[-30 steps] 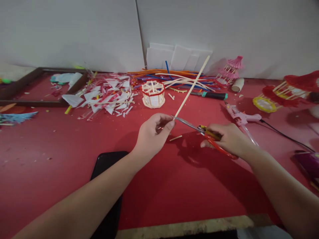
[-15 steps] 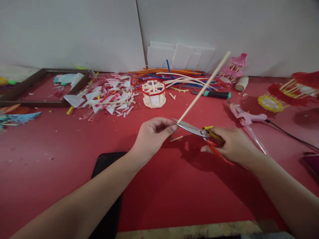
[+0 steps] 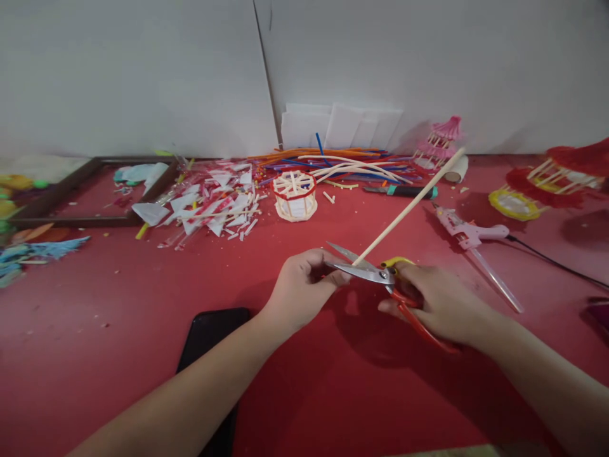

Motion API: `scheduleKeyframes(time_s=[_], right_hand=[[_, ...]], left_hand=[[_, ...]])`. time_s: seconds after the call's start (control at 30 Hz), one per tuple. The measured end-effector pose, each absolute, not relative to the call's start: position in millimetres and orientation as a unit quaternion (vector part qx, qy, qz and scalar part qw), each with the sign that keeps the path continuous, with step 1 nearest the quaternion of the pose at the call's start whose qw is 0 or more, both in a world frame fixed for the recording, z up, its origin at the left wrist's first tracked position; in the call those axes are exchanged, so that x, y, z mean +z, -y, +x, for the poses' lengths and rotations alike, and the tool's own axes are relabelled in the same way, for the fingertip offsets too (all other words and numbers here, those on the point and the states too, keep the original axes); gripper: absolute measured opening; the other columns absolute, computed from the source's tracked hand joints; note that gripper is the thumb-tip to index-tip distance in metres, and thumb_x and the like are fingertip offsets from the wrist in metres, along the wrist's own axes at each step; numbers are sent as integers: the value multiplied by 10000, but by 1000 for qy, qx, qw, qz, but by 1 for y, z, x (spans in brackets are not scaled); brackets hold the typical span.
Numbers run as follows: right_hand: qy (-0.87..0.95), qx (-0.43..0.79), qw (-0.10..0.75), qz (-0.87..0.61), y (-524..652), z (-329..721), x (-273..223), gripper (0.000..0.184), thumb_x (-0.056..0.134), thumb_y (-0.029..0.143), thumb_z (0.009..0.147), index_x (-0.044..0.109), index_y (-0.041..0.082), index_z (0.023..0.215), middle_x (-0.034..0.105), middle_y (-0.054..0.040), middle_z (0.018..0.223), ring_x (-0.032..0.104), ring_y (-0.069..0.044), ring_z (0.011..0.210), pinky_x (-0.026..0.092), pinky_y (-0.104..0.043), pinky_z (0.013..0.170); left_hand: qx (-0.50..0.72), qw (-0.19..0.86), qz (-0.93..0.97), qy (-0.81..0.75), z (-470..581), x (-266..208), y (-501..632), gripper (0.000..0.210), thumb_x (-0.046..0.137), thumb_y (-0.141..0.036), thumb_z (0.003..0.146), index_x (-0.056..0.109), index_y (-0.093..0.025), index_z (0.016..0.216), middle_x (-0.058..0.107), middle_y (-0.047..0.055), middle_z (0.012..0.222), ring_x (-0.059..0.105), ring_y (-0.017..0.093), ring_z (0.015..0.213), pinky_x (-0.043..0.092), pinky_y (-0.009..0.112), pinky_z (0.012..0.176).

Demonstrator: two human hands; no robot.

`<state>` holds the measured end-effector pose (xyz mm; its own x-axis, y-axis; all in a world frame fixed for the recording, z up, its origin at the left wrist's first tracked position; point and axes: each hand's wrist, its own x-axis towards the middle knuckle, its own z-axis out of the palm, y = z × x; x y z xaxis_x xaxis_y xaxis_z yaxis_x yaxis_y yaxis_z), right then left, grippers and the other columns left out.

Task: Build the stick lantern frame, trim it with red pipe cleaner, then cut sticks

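Note:
Between thumb and fingers, my left hand [image 3: 302, 292] pinches the lower end of a long cream-coloured stick [image 3: 409, 206], which slants up to the right. My right hand [image 3: 442, 298] is wrapped round the red and yellow handles of a pair of scissors [image 3: 366, 273]. The scissor blades are spread, with the stick between them close to my left fingertips. Behind my hands, a small round frame of cream sticks with a red rim [image 3: 295, 195] stands on the red table [image 3: 323, 393].
A pink glue gun [image 3: 469, 231] with a cord lies right, below a utility knife [image 3: 409, 192]. Paper and plastic scraps [image 3: 214, 197] lie left of coloured sticks [image 3: 328, 158]. A black phone [image 3: 209, 333] lies under my left forearm. Red-and-yellow [image 3: 518, 203] and pink [image 3: 442, 143] stick models stand right.
The scissor blades have spread apart around the stick. Both hands and the stick sit lower and slightly right in view; the stick leans more to the right. The camera view has tilted up.

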<state>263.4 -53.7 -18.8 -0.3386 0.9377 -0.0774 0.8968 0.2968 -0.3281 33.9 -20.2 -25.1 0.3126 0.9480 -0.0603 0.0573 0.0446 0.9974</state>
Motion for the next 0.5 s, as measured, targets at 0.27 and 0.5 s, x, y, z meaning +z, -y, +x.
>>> scheduleKeyframes(time_s=[0.27, 0.5], right_hand=[[789, 127, 22, -601, 55, 266, -19, 238, 551, 139, 788, 643, 196, 999, 734, -69, 880, 674, -201, 690, 406, -272, 571], [805, 83, 45, -586, 55, 268, -24, 323, 555, 168, 771, 658, 191, 1076, 732, -108, 1084, 697, -278, 917, 493, -359, 746]], left_hand=[[357, 577, 590, -437, 35, -29, 20, 99, 696, -254, 773, 649, -178, 816, 684, 3, 749, 606, 104, 646, 488, 218, 587], [350, 549, 602, -463, 34, -30, 20, 145, 746, -290, 736, 674, -168, 766, 717, 30, 779, 630, 136, 709, 483, 256, 648]])
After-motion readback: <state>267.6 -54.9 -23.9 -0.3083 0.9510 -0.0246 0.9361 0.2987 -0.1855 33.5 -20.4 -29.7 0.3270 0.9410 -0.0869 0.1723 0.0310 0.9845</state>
